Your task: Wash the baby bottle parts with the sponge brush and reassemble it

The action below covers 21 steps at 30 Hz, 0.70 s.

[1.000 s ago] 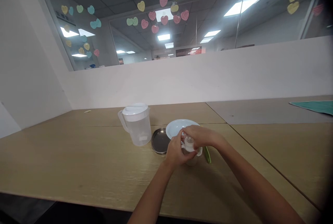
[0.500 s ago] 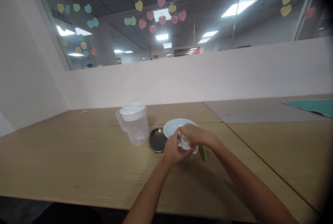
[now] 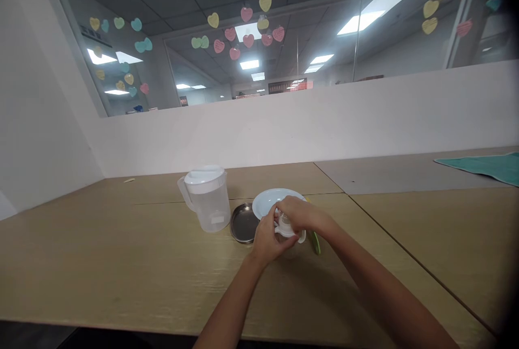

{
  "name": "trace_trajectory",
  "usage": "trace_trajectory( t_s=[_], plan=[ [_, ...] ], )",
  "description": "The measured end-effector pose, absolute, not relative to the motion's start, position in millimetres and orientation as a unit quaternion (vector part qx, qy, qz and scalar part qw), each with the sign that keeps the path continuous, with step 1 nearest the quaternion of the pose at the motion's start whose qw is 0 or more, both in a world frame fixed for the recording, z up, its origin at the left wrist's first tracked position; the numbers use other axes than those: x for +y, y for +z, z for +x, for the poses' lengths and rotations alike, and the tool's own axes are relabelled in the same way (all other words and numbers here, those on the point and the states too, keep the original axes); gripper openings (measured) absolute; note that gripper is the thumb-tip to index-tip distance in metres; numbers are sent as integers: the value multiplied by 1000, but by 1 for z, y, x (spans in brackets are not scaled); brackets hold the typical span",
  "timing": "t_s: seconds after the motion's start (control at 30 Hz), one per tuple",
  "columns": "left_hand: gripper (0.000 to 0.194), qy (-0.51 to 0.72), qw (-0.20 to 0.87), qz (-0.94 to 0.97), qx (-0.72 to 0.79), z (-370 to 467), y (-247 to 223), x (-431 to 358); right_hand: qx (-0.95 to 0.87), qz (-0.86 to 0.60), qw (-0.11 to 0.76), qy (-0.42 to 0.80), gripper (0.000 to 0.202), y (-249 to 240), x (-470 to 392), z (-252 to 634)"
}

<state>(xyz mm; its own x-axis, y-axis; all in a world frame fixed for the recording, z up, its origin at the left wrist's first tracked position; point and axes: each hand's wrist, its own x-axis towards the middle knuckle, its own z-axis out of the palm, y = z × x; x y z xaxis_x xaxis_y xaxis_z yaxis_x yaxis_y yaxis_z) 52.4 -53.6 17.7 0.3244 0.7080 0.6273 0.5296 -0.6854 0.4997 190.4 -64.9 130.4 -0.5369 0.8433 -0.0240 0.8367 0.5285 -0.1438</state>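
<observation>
Just in front of the white plate [image 3: 265,200], a small baby bottle [image 3: 285,224] with a white collar, white side handles and a clear top is between my hands. My left hand [image 3: 267,238] is closed around its near and left side, thumb stretched across the front. From above and the right, my right hand [image 3: 300,212] grips the top of it, and its fingertips are partly hidden. The bottle's lower body is hard to make out behind my left thumb. A green-handled tool [image 3: 315,242] lies right of the bottle, partly covered by my right hand.
A clear plastic pitcher [image 3: 208,203] with a white lid stands on the left. Beside it is a round dark metal pan [image 3: 243,223], partly under the plate's edge. A teal cloth [image 3: 486,166] lies at the far right. The white wall [image 3: 243,138] bounds the table behind.
The view has tilted and shifted slightly. Both hands stay on the baby bottle in nearly the same pose; nothing was taken up or let go.
</observation>
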Motion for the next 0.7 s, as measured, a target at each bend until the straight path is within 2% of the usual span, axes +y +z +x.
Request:
trace_trajectory(
  t_s=[0.27,0.53,0.7],
  plan=[
    [84,444,112,804,379,53,18,-54,-873,-485,5,57,46,129,-56,194],
    [86,438,130,797,395,53,14,-51,-868,-496,-11,25,36,128,-62,184],
    [81,442,143,792,396,53,14,-50,-862,-506,-18,21,31,133,-73,175]
  ],
)
